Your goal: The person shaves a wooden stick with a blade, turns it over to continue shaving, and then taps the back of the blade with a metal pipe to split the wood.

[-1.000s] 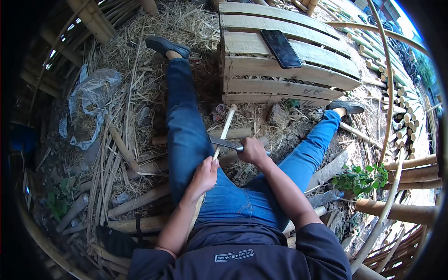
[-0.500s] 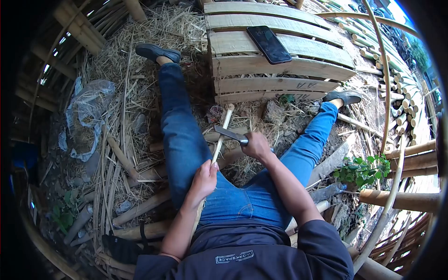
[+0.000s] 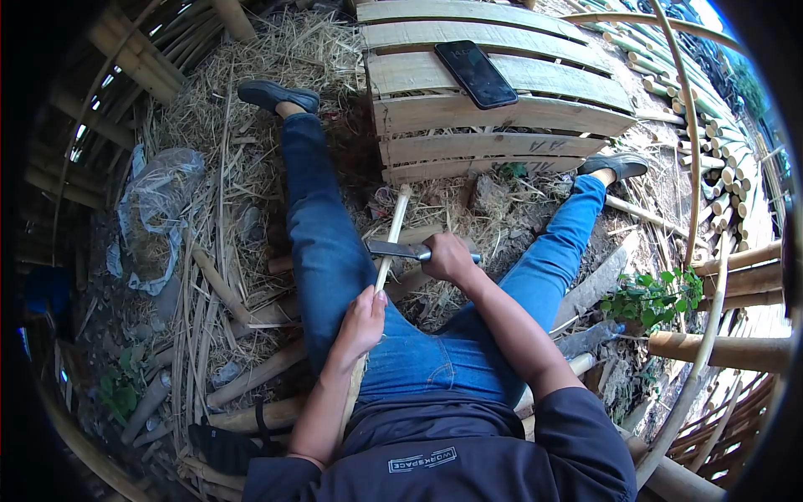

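Note:
My left hand (image 3: 361,322) is wrapped round a pale bamboo strip (image 3: 396,226), which runs from under my left forearm up between my legs toward the crate. In my right hand (image 3: 450,259) is the handle of a knife (image 3: 395,248). Its flat metal blade points left and lies across the strip, a little above my left hand. The blade appears to touch the strip. Part of the strip is hidden behind my left hand and forearm.
A slatted wooden crate (image 3: 493,109) stands ahead, with a phone (image 3: 475,74) on top. Straw and bamboo shavings cover the ground. A clear plastic bag (image 3: 163,201) lies at left. Cut bamboo poles (image 3: 728,180) are stacked at right, near a leafy plant (image 3: 652,299).
The knife has moved slightly left and down along the strip, toward my left hand, and its blade is now more level. My left hand keeps its hold.

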Motion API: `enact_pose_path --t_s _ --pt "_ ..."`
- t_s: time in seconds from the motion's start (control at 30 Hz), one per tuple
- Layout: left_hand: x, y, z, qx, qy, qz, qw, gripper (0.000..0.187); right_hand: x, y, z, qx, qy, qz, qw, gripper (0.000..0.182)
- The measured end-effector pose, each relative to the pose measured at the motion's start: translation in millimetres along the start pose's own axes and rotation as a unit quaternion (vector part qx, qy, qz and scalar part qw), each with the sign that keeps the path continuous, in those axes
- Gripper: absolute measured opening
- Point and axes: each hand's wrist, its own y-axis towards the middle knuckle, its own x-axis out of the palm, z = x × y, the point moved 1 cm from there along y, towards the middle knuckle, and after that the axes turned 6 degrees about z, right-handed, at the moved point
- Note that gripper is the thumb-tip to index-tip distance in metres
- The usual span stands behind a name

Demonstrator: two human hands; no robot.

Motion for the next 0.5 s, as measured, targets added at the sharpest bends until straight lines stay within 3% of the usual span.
enact_pose_path --t_s 0.17,0.27,0.37,0.5 --pt "-2.4 -0.3 6.7 -0.031 -0.005 -0.014 0.999 0.027 -11.1 -0.8 -8.1 -0.010 -0.032 0.006 0.999 0.014" --pt "-0.8 0.2 -0.3 0.008 0.005 0.004 1.000 0.027 -9.0 0.1 -5.9 -0.014 -0.011 0.022 1.000 0.014" --pt "-9.7 -3.5 11.0 -0.082 -0.012 -0.011 0.997 0.027 -0.3 7.4 17.7 0.069 -0.004 0.100 0.993 0.014" --pt "-5.0 -5.5 11.0 -0.051 0.009 0.014 0.999 0.027 -15.5 13.7 49.9 0.078 -0.028 0.094 0.992 0.017"
